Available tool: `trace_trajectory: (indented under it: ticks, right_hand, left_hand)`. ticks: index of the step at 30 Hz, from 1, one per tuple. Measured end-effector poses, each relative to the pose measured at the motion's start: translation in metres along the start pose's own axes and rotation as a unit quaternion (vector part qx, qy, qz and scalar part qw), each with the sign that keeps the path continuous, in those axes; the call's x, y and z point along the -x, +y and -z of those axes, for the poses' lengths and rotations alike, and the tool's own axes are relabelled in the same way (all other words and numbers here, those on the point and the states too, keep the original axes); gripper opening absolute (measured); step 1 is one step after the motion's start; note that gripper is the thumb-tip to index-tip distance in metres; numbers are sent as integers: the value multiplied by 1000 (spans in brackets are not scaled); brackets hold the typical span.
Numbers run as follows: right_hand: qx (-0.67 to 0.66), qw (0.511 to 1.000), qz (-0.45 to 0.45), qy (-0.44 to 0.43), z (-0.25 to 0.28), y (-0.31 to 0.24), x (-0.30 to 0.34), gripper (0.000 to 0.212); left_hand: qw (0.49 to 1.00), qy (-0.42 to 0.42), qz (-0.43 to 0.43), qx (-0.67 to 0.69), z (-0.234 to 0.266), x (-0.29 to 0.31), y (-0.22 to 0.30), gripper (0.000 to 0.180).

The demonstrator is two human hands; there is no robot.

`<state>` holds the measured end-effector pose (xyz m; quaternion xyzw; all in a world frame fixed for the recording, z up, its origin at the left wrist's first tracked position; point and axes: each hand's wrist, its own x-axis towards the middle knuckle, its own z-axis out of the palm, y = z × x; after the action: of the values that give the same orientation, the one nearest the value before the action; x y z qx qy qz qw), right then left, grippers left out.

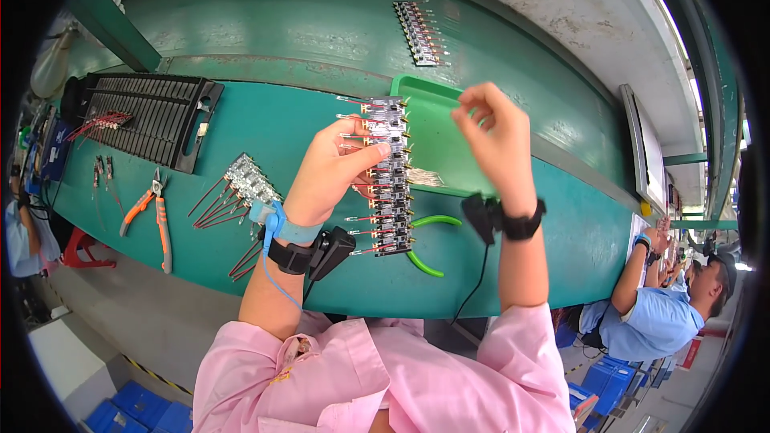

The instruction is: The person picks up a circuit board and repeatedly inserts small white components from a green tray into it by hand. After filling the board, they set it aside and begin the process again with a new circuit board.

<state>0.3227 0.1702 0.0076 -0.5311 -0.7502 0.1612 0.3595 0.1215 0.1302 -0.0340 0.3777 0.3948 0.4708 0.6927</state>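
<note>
My left hand [333, 164] grips a long strip of small circuit boards [388, 192], its thumb lying across the front. Short red wires stick out from the strip's left side, and small pins line its right. Raised over the green tray [437, 92], my right hand [499, 132] has its fingers curled in toward the thumb. Whatever that pinch may hold is too small to make out. Several thin pale leads [425, 177] lie in the tray's near left corner. Green-handled pliers [427, 266] are partly hidden behind the strip's lower end.
Left on the green mat lie another wired board strip [250, 179], orange-handled pliers [163, 216] and a black slotted rack [148, 116] with red wires on it. A further strip [420, 34] lies on the raised ledge. A co-worker [654, 309] in blue sits at right.
</note>
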Motion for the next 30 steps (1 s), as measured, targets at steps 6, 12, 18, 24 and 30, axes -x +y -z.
trace_trajectory:
  ticks: [6,12,18,24,30]
  right_hand:
    - [201,959,-139,-145,-13,72,-93,31]
    - [348,906,-166,-175,-46,70,-117,40]
    - [329,905,-206,-174,-44,77,-118,45]
    - [315,926,-191,-86,-20,83,-112,47]
    - [320,925,-176,-101,36,58,-71,43]
  left_hand:
    - [998,35,-30,36,-5,-2,-2,19]
    - [998,42,-38,28,-3,-3,-5,19]
    - [999,28,-18,37,-5,0,1,17]
    - [999,28,-26,31,-4,-2,-2,16]
    - [999,29,-24,33,-5,-2,0,16]
